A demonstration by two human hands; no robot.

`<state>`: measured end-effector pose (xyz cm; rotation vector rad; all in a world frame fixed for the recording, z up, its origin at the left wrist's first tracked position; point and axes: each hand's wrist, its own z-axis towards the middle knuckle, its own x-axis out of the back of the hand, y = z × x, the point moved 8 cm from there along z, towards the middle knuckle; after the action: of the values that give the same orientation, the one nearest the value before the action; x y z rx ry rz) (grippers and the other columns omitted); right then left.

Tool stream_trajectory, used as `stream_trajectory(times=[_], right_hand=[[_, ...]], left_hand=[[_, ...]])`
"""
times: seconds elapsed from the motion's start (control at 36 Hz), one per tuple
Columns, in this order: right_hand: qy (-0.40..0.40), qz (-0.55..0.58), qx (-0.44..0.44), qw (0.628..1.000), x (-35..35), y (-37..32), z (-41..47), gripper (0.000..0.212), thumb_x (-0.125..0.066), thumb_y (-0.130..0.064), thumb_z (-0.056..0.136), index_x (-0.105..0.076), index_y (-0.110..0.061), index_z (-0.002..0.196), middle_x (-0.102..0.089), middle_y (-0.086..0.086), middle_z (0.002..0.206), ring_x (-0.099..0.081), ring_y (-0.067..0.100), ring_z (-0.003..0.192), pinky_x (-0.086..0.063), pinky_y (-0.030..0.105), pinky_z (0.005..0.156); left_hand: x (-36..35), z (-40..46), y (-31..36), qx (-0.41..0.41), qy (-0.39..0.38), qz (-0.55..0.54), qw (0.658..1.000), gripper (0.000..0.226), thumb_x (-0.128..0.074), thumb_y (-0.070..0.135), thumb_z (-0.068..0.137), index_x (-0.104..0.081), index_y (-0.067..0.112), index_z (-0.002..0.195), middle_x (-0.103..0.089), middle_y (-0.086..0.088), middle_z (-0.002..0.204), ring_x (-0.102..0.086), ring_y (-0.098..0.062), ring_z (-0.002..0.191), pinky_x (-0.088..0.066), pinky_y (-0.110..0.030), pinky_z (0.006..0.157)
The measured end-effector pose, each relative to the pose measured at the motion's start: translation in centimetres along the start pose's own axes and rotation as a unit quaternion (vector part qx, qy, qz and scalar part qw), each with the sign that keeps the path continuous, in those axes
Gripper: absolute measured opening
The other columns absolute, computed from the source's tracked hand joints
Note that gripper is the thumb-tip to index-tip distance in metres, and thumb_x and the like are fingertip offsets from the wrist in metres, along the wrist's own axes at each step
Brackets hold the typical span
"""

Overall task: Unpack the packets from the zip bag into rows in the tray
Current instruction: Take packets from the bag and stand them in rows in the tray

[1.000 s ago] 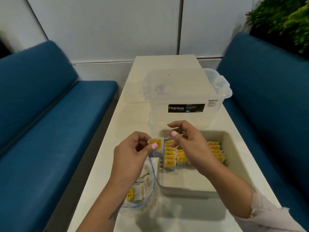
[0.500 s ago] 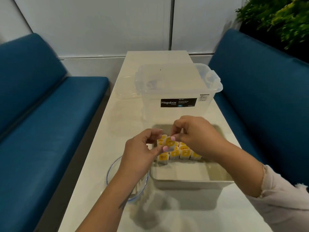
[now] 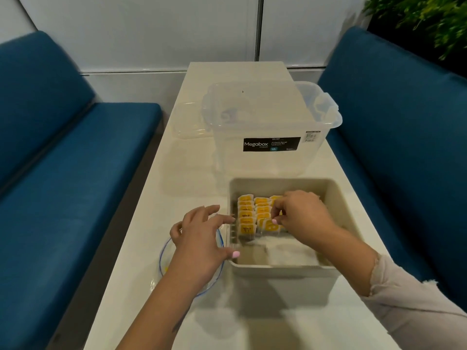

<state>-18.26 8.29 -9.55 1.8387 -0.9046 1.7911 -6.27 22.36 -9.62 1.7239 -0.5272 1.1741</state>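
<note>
Left hand now off packet

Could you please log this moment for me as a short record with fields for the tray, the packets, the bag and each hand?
tray: beige tray on the white table, before a clear storage box
packets: yellow-labelled packets standing in rows at the tray's far left
bag: zip bag left of the tray, under the left hand
left hand: fingers spread, holding nothing
right hand: pinching a packet in the tray
</note>
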Motion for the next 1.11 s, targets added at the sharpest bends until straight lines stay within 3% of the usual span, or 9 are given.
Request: stream_trajectory(times=[0.25, 0.56, 0.78, 0.86, 1.0, 1.11], right_hand=[[0.010, -0.022, -0.008, 1.000, -1.9, -0.5, 0.3, 0.013, -0.064, -0.039, 0.086, -0.073, -0.032, 0.092, -0.063, -0.006, 0.097, -0.055, 0.017, 0.099, -0.040, 0.032, 0.087], [0.018, -0.007, -0.020, 1.000, -2.3, -0.2, 0.6, 0.015, -0.062, -0.040, 0.088, -0.073, -0.034, 0.096, -0.064, -0.008, 0.100, -0.056, 0.014, 0.098, -0.036, 0.027, 0.076], [0.007, 0.003, -0.028, 1.000, -2.6, 0.1, 0.5, 0.015, -0.065, -0.041, 0.085, -0.072, -0.034, 0.096, -0.061, -0.008, 0.100, -0.054, 0.014, 0.102, -0.038, 0.029, 0.083], [0.003, 0.012, -0.034, 0.999, -2.3, 0.3, 0.5, 0.017, -0.067, -0.042, 0.083, -0.071, -0.034, 0.098, -0.061, -0.007, 0.104, -0.053, 0.014, 0.103, -0.038, 0.028, 0.085], [0.027, 0.057, -0.059, 0.996, -0.3, 0.8, -0.2, 0.016, -0.070, -0.040, 0.081, -0.069, -0.033, 0.095, -0.057, -0.010, 0.085, -0.055, 0.012, 0.086, -0.038, 0.026, 0.074], [0.043, 0.130, -0.046, 0.989, 1.0, -0.3, -0.7, 0.010, -0.072, -0.038, 0.080, -0.064, -0.033, 0.084, -0.053, -0.013, 0.071, -0.053, 0.013, 0.077, -0.040, 0.028, 0.073]], left_hand=[[-0.2, -0.1, -0.4, 0.014, -0.010, -0.017, 1.000, 0.055, -0.077, 0.046, 0.067, -0.051, 0.050, 0.116, -0.027, 0.022, 0.145, -0.013, -0.007, 0.138, -0.013, -0.036, 0.107], [-0.3, 0.0, -0.5, 0.021, -0.010, -0.018, 1.000, 0.055, -0.076, 0.046, 0.068, -0.051, 0.050, 0.117, -0.027, 0.022, 0.145, -0.015, -0.007, 0.138, -0.014, -0.038, 0.108], [-0.2, 0.0, -0.6, 0.017, -0.002, -0.024, 1.000, 0.048, -0.073, 0.048, 0.071, -0.052, 0.051, 0.113, -0.028, 0.024, 0.144, -0.014, -0.005, 0.137, -0.012, -0.038, 0.108], [0.7, -0.1, -0.9, 0.008, 0.031, -0.057, 0.998, 0.032, -0.068, 0.036, 0.080, -0.050, 0.053, 0.102, -0.032, 0.025, 0.140, -0.018, -0.002, 0.136, -0.013, -0.034, 0.106], [3.5, -0.7, -3.6, 0.011, 0.105, -0.085, 0.991, 0.047, -0.057, -0.001, 0.083, -0.048, 0.045, 0.085, -0.045, 0.014, 0.136, -0.036, -0.012, 0.130, -0.024, -0.023, 0.103], [4.4, -2.1, -6.0, 0.052, 0.106, -0.078, 0.990, 0.036, -0.056, -0.001, 0.084, -0.054, 0.035, 0.079, -0.046, 0.010, 0.139, -0.042, -0.010, 0.128, -0.026, -0.015, 0.095]])
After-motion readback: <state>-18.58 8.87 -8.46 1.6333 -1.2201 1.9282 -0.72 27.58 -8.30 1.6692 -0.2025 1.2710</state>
